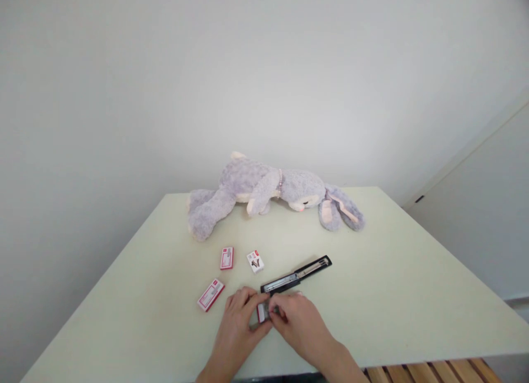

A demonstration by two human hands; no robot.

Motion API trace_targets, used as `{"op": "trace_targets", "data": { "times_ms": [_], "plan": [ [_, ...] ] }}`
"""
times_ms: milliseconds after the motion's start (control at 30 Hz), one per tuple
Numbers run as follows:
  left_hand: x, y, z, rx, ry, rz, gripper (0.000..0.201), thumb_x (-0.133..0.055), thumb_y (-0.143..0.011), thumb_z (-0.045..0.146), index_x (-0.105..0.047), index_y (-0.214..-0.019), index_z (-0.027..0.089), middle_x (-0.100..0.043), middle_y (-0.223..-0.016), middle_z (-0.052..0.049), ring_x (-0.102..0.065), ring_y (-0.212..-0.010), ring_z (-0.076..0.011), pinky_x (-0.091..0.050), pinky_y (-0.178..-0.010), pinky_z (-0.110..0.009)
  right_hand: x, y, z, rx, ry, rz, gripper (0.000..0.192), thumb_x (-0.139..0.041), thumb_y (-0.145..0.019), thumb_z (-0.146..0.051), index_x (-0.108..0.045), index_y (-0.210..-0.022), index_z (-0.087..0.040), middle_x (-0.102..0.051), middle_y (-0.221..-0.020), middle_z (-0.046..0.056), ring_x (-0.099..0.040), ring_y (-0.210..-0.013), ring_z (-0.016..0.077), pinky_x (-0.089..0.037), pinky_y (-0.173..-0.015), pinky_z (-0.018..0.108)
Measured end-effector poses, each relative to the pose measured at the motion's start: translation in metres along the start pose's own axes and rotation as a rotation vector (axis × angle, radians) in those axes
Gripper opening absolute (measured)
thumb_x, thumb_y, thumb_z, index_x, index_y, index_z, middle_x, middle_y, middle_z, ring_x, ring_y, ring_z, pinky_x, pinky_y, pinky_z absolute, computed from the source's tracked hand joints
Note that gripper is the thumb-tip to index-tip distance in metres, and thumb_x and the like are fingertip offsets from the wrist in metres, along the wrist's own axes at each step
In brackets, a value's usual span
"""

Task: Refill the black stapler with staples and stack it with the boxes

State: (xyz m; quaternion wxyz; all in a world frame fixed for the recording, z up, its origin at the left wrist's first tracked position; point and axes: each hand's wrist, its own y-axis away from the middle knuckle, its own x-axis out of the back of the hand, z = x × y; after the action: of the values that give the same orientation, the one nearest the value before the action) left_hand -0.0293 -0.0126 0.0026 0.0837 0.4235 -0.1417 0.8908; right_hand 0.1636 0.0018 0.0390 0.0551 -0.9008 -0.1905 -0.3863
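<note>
On the pale green table [392,295], both hands [268,317] pinching a small red-and-white box [262,312], seemingly staples

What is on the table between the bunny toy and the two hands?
In the head view, an opened black stapler and a small white box lie between the plush bunny and the hands.

Left hand [238,318] bare, right hand [298,319] bare, forearms unsleeved, no rings

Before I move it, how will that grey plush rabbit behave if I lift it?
The plush rabbit lies slumped, limbs and ears splayed on the table, so it would probably sag and dangle. It looks soft and likely light for its bulk, unlikely to roll.
</note>
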Motion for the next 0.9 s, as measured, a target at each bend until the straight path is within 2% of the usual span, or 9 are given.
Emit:
{"op": "trace_targets", "data": {
  "times_ms": [100, 200, 333, 467, 567, 667, 733, 800, 900],
  "plan": [
    [0.002, 0.005, -0.004, -0.011, 0.033, 0.000, 0.046, -0.083, -0.081, 0.026, -0.068, -0.125, 0.034, -0.066, -0.118, -0.005, -0.062, -0.113, -0.0274, -0.051, -0.097, -0.043, 0.006, 0.006, 0.005, 0.019, -0.043, -0.026, 0.013, -0.062, -0.093, -0.022, -0.072, -0.090, -0.028, -0.065, -0.069, -0.003, -0.058, -0.068, 0.0167, -0.033, -0.068, 0.027],
    [0.007, 0.016, -0.012, 0.055, 0.094, 0.024, 0.042, -0.078, -0.088, 0.033, -0.066, -0.128, 0.034, -0.065, -0.124, -0.006, -0.062, -0.116, -0.0260, -0.051, -0.099, -0.041, 0.020, 0.015, 0.026, -0.085, -0.118, 0.048, 0.019, -0.054, -0.100, -0.034, -0.069, -0.091, -0.026, -0.062, -0.066, -0.003, -0.058, -0.063, 0.0171, -0.033, -0.061, 0.027],
    [0.005, 0.023, -0.017, 0.213, 0.148, 0.064, 0.027, -0.059, -0.101, 0.040, -0.066, -0.125, 0.030, -0.071, -0.102, -0.003, -0.066, -0.086, -0.0202, -0.053, -0.083, -0.036, 0.032, 0.027, 0.059, -0.240, -0.055, 0.140, 0.026, -0.049, -0.102, -0.043, -0.064, -0.089, -0.025, -0.060, -0.063, -0.002, -0.058, -0.060, 0.0195, -0.033, -0.060, 0.029],
    [-0.009, 0.013, -0.001, 0.262, 0.101, 0.069, 0.019, -0.063, -0.099, 0.036, -0.068, -0.116, 0.029, -0.073, -0.088, 0.001, -0.065, -0.077, -0.0203, -0.050, -0.083, -0.038, 0.019, 0.026, 0.060, -0.178, -0.092, 0.084, 0.027, -0.048, -0.103, -0.042, -0.061, -0.087, -0.025, -0.065, -0.071, -0.001, -0.061, -0.067, 0.0200, -0.035, -0.063, 0.029],
    [-0.017, 0.006, 0.017, 0.221, 0.076, 0.064, 0.016, -0.058, -0.101, 0.033, -0.069, -0.112, 0.029, -0.073, -0.096, -0.001, -0.067, -0.086, -0.0213, -0.049, -0.085, -0.038, 0.007, 0.023, 0.054, -0.156, -0.167, 0.078, 0.029, -0.048, -0.103, -0.045, -0.060, -0.085, -0.025, -0.063, -0.070, -0.001, -0.059, -0.066, 0.0181, -0.036, -0.062, 0.028],
    [-0.020, 0.005, 0.027, 0.145, -0.006, 0.088, 0.026, -0.055, -0.102, 0.034, -0.068, -0.125, 0.032, -0.069, -0.107, -0.004, -0.066, -0.098, -0.0237, -0.048, -0.087, -0.039, 0.009, 0.025, 0.069, -0.241, -0.235, 0.096, 0.037, -0.053, -0.099, -0.055, -0.060, -0.082, -0.023, -0.058, -0.065, -0.002, -0.053, -0.062, 0.0163, -0.035, -0.059, 0.027],
    [-0.022, 0.007, 0.029, 0.114, -0.076, 0.097, 0.037, -0.061, -0.099, 0.037, -0.063, -0.136, 0.034, -0.067, -0.108, -0.005, -0.065, -0.101, -0.0256, -0.048, -0.087, -0.040, 0.018, 0.026, 0.086, -0.336, -0.298, 0.132, 0.041, -0.057, -0.095, -0.063, -0.062, -0.093, -0.022, -0.054, -0.061, -0.004, -0.048, -0.057, 0.0150, -0.032, -0.054, 0.027],
    [-0.025, 0.008, 0.029, 0.105, -0.125, 0.104, 0.048, -0.067, -0.094, 0.040, -0.060, -0.141, 0.035, -0.066, -0.108, -0.005, -0.064, -0.103, -0.0269, -0.048, -0.088, -0.041, 0.031, 0.025, 0.103, -0.389, -0.391, 0.159, 0.052, -0.061, -0.091, -0.067, -0.059, -0.114, -0.021, -0.050, -0.061, -0.007, -0.043, -0.053, 0.0137, -0.029, -0.050, 0.026],
    [-0.029, 0.007, 0.028, 0.120, -0.155, 0.104, 0.055, -0.072, -0.090, 0.046, -0.059, -0.142, 0.035, -0.065, -0.110, -0.006, -0.062, -0.104, -0.0279, -0.046, -0.089, -0.043, 0.056, 0.013, 0.112, -0.308, -0.554, 0.160, 0.062, -0.062, -0.090, -0.068, -0.053, -0.129, -0.020, -0.046, -0.065, -0.009, -0.038, -0.050, 0.0115, -0.026, -0.048, 0.025]
  ]
}}
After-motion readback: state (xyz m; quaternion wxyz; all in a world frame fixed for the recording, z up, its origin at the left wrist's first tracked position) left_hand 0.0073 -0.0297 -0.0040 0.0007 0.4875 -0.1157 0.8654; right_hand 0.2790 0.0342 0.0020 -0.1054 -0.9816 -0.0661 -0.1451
